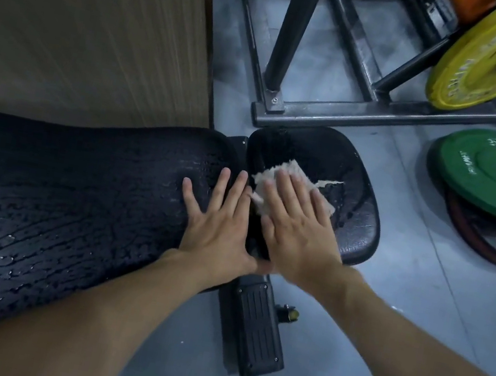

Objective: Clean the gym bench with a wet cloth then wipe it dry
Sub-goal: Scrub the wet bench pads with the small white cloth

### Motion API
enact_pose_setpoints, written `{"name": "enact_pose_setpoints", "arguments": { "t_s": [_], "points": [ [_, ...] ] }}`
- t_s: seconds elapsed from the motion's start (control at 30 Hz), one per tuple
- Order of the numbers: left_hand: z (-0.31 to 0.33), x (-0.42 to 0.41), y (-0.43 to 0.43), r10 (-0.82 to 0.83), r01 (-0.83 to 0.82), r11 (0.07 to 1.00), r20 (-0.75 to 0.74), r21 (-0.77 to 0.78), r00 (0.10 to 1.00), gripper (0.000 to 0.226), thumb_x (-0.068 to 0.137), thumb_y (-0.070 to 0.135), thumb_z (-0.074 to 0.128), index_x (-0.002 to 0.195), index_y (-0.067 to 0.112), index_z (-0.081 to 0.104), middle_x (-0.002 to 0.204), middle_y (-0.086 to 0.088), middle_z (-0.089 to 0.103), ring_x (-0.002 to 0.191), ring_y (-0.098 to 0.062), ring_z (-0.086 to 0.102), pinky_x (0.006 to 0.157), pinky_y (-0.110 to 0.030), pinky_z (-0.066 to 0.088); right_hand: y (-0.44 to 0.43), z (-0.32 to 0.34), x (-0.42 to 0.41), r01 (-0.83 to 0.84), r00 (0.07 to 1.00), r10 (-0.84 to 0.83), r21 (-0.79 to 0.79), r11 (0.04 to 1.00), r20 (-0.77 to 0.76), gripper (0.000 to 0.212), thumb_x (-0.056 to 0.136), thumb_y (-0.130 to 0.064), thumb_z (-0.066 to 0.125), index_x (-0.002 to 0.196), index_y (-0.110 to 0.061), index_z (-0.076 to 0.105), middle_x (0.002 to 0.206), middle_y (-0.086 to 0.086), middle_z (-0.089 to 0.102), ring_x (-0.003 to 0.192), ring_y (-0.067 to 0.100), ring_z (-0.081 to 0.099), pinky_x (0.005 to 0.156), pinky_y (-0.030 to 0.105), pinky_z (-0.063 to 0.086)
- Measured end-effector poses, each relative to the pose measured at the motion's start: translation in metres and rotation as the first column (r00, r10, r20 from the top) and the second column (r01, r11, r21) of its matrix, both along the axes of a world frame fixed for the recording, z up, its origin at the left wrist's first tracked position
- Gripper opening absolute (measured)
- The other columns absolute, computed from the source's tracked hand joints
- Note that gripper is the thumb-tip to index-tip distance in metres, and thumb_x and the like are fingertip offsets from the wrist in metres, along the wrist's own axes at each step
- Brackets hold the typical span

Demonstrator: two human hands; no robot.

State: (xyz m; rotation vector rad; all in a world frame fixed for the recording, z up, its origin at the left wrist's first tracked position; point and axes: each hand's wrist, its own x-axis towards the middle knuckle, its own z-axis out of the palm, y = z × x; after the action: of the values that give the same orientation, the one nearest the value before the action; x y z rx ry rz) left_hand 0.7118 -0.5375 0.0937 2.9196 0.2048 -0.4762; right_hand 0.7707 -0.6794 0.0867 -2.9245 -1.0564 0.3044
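Running along the left, a wood-grain panel [87,20] stands behind the black, cracked bench back pad [55,203], whose surface glistens wet; the left hand [217,222] lies flat on the pad's end, fingers spread, gripping nothing. Just beside it, the right hand [296,226], fingers straight, presses the pale cloth [288,175] onto the seat pad [358,214]. Further right on the grey floor [416,317]: a black rack frame [320,111], a yellow plate [480,66], and a green plate [479,182] atop a stack.
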Motion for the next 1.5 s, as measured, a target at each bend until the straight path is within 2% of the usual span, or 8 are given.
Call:
{"name": "enact_pose_setpoints", "arguments": {
  "t_s": [0.17,0.37,0.6,0.77,0.93,1.1,1.37,1.5],
  "points": [
    [0.0,-0.002,0.001,-0.03,0.03,0.998,0.006,0.05,1.0,0.128,0.065,0.093,0.034,0.155,0.011,-0.004,0.161,-0.003,-0.027,0.144,-0.024,-0.032,0.105,-0.075,-0.008,-0.023,-0.004,-0.029,-0.043,0.999,0.043,0.006,0.999,0.026,0.059,0.101,-0.035,0.022,0.156,-0.012,0.027,0.164,0.012,0.022,0.152,0.027,0.018,0.118,0.051,0.021],
    [-0.002,-0.001,-0.001,-0.02,0.02,0.998,-0.012,0.059,1.0,0.14,0.054,0.102,0.028,0.154,0.012,-0.012,0.16,0.0,-0.03,0.141,-0.022,-0.038,0.105,-0.073,-0.014,0.021,-0.005,0.053,0.001,1.0,0.001,0.065,0.998,-0.02,0.077,0.089,-0.05,-0.008,0.159,-0.022,0.006,0.168,0.002,-0.002,0.153,0.019,-0.009,0.122,0.043,-0.007],
    [-0.002,0.006,0.002,-0.054,0.053,0.998,0.025,0.034,0.998,0.142,0.051,0.1,0.04,0.155,0.012,0.0,0.163,0.0,-0.018,0.143,-0.021,-0.036,0.108,-0.069,-0.016,0.048,-0.019,0.097,-0.017,0.987,-0.013,0.187,0.982,0.159,0.072,0.092,-0.045,0.013,0.147,-0.011,0.046,0.154,0.012,0.042,0.145,0.03,0.034,0.118,0.054,0.024],
    [-0.011,0.0,0.004,-0.084,0.077,0.995,0.118,0.066,0.989,0.142,0.049,0.102,0.031,0.156,0.015,-0.004,0.164,0.007,-0.013,0.144,-0.015,-0.032,0.112,-0.065,-0.015,0.022,-0.017,0.079,-0.131,0.977,0.105,0.136,0.982,0.185,0.088,0.082,-0.054,-0.009,0.159,-0.017,0.014,0.167,0.003,0.011,0.153,0.019,0.005,0.122,0.042,0.001],
    [-0.012,-0.002,0.005,-0.071,0.071,0.997,0.145,0.009,0.987,0.138,0.051,0.099,0.039,0.156,0.021,-0.005,0.164,0.012,-0.008,0.146,-0.009,-0.025,0.116,-0.06,-0.012,-0.033,-0.011,0.027,-0.293,0.943,0.255,0.164,0.942,0.216,0.076,0.094,-0.056,0.006,0.158,-0.017,0.021,0.166,0.001,0.015,0.153,0.016,0.007,0.121,0.033,0.0],
    [-0.017,-0.013,-0.007,-0.102,0.098,0.995,0.216,0.028,0.971,0.136,0.056,0.096,0.044,0.156,0.017,-0.004,0.165,0.009,-0.003,0.148,-0.006,-0.017,0.12,-0.053,-0.008,-0.077,-0.014,-0.014,-0.352,0.928,0.333,0.102,0.931,0.165,0.074,0.093,-0.056,-0.009,0.159,-0.026,0.002,0.165,-0.01,-0.009,0.149,0.005,-0.019,0.118,0.031,-0.014],
    [-0.019,-0.014,-0.018,-0.089,0.079,0.996,0.243,0.053,0.966,0.137,0.056,0.097,0.042,0.157,0.015,-0.002,0.165,0.005,0.0,0.149,-0.007,-0.013,0.12,-0.053,-0.006,-0.059,-0.008,0.002,-0.295,0.947,0.279,0.088,0.951,0.158,0.07,0.096,-0.05,-0.006,0.159,-0.026,0.007,0.168,-0.004,0.0,0.152,0.011,-0.008,0.123,0.037,-0.003],
    [-0.023,-0.013,-0.018,-0.1,0.081,0.993,0.24,0.088,0.966,0.136,0.057,0.097,0.038,0.156,0.013,-0.003,0.165,0.002,-0.003,0.149,-0.008,-0.014,0.119,-0.054,-0.008,-0.03,-0.007,0.051,-0.211,0.97,0.202,0.051,0.976,0.134,0.056,0.106,-0.04,0.017,0.159,-0.023,0.007,0.168,-0.002,-0.001,0.153,0.012,-0.005,0.123,0.039,-0.002]
  ]
}}
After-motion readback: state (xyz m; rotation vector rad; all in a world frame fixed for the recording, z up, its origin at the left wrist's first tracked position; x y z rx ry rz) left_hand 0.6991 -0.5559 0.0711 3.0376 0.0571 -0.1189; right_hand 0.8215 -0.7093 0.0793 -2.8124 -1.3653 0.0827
